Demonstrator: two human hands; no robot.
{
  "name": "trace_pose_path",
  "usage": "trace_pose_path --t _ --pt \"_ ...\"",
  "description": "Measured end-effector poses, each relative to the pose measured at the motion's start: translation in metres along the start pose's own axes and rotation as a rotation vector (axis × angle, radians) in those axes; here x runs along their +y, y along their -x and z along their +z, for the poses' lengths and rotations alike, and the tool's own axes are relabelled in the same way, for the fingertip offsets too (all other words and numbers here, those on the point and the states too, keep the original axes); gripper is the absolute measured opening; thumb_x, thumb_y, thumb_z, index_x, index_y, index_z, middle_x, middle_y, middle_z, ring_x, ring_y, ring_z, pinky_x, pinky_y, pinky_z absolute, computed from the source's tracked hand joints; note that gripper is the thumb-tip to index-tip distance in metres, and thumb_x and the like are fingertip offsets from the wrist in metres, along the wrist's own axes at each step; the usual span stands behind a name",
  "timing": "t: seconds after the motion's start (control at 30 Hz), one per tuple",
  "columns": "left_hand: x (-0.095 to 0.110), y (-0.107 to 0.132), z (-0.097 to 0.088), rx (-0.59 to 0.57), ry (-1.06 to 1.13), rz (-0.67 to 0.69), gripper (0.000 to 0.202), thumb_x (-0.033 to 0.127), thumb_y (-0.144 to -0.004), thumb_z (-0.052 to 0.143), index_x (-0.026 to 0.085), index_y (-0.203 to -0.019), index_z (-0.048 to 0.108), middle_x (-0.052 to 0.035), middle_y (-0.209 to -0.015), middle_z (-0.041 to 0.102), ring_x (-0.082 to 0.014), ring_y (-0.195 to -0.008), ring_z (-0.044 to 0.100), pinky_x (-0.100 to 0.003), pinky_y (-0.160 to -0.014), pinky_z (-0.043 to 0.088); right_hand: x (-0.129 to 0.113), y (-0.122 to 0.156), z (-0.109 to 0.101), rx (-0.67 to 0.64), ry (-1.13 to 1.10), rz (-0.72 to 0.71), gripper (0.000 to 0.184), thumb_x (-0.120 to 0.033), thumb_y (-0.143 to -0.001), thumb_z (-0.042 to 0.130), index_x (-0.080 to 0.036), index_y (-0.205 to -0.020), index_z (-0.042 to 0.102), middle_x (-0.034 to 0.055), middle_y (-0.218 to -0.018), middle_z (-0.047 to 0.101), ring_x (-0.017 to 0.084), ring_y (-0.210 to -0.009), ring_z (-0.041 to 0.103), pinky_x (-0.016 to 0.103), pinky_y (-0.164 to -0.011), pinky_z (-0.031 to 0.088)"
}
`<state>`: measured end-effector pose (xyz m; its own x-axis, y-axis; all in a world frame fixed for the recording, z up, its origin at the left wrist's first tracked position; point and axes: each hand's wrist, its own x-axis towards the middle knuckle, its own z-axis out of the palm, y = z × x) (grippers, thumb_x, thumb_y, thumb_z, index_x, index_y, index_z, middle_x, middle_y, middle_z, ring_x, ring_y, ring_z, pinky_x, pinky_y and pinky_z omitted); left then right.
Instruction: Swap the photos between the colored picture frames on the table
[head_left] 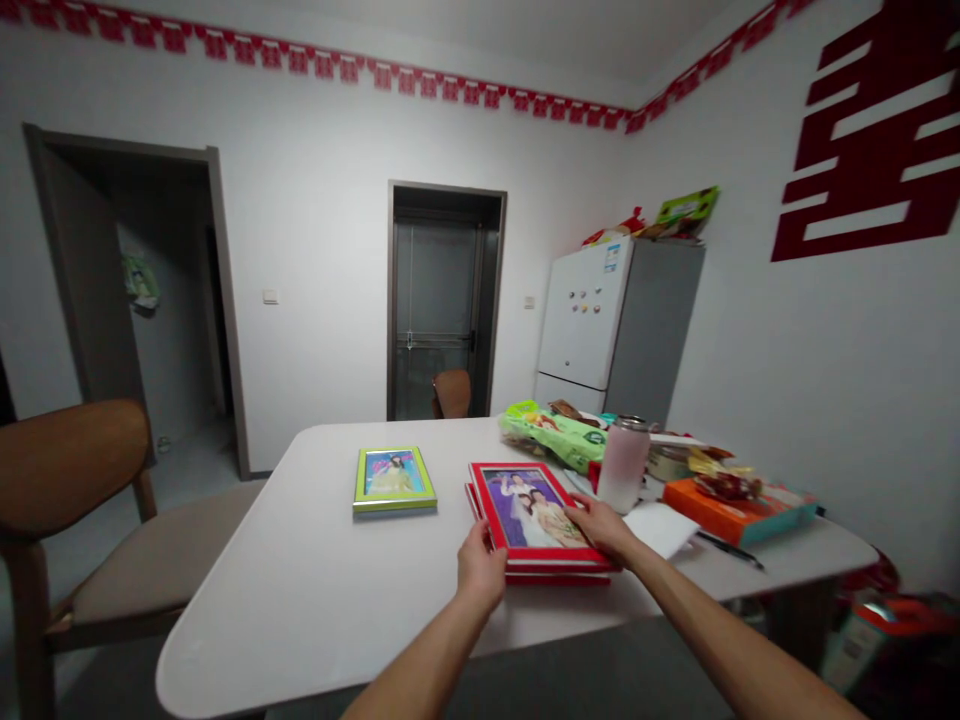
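A red picture frame (532, 510) with a wedding photo lies on top of at least one more red-edged piece, near the table's front edge. My left hand (482, 570) is closed on its lower left edge. On the opposite side my right hand (600, 527) grips the right edge, thumb lying over the rim onto the photo; the fingers underneath are hidden. Farther left, apart from both hands, a smaller lime-green picture frame (394, 480) lies face up, showing a person in a pale yellow dress.
Behind my right hand stands a pink bottle (625, 463) beside a green snack bag (555, 436). White paper (661, 528), a black pen (729, 550) and an orange box (724, 508) sit at the right of the white table (300, 590). A wooden chair (75, 490) is at left.
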<state>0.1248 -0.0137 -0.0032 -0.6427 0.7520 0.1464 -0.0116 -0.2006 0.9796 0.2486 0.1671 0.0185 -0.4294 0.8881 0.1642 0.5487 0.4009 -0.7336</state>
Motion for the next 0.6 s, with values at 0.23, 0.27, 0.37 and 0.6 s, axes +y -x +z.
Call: trace_pose_path --t 0.23,0.27,0.37,0.6 --pt "-0.015 -0.006 0.000 -0.020 -0.236 0.015 0.049 0.003 -0.062 0.051 0.019 -0.108 0.051 -0.0019 -0.104 0.060 -0.0159 -0.097 0.053 -0.022 -0.086 0.037 0.020 -0.005 0.021 -0.006 0.249 -0.030 0.046 -0.029 -0.069 0.046 -0.007 -0.109 0.053 0.0136 -0.100 0.061 0.021 -0.091 0.056 0.027 -0.076 0.039" --pt "-0.015 -0.007 -0.003 -0.023 -0.264 0.020 0.048 0.003 -0.062 0.050 0.019 -0.108 0.051 -0.0017 -0.104 0.060 -0.0155 -0.096 0.054 -0.021 -0.085 0.038 0.019 -0.006 0.022 -0.003 0.271 -0.033 0.045 -0.027 -0.069 0.045 -0.006 -0.108 0.054 0.0146 -0.101 0.061 0.023 -0.091 0.056 0.028 -0.077 0.039" --pt "-0.013 -0.016 -0.027 0.014 -0.346 0.034 0.047 0.004 -0.062 0.051 0.015 -0.108 0.050 -0.0049 -0.108 0.058 -0.0162 -0.100 0.052 -0.021 -0.086 0.037 0.005 -0.005 0.028 0.013 0.316 -0.052 0.041 -0.020 -0.069 0.044 -0.003 -0.104 0.056 0.0197 -0.099 0.060 0.028 -0.091 0.056 0.035 -0.078 0.039" --pt "0.005 -0.061 -0.151 0.377 -0.504 0.034 0.051 0.007 -0.071 0.042 0.010 -0.120 0.029 -0.0117 -0.131 0.030 -0.0163 -0.122 0.022 -0.025 -0.100 0.015 -0.089 0.013 0.120 -0.058 0.176 -0.377 0.040 -0.025 -0.074 0.040 -0.016 -0.112 0.049 0.0066 -0.117 0.052 0.015 -0.107 0.045 0.023 -0.090 0.031"
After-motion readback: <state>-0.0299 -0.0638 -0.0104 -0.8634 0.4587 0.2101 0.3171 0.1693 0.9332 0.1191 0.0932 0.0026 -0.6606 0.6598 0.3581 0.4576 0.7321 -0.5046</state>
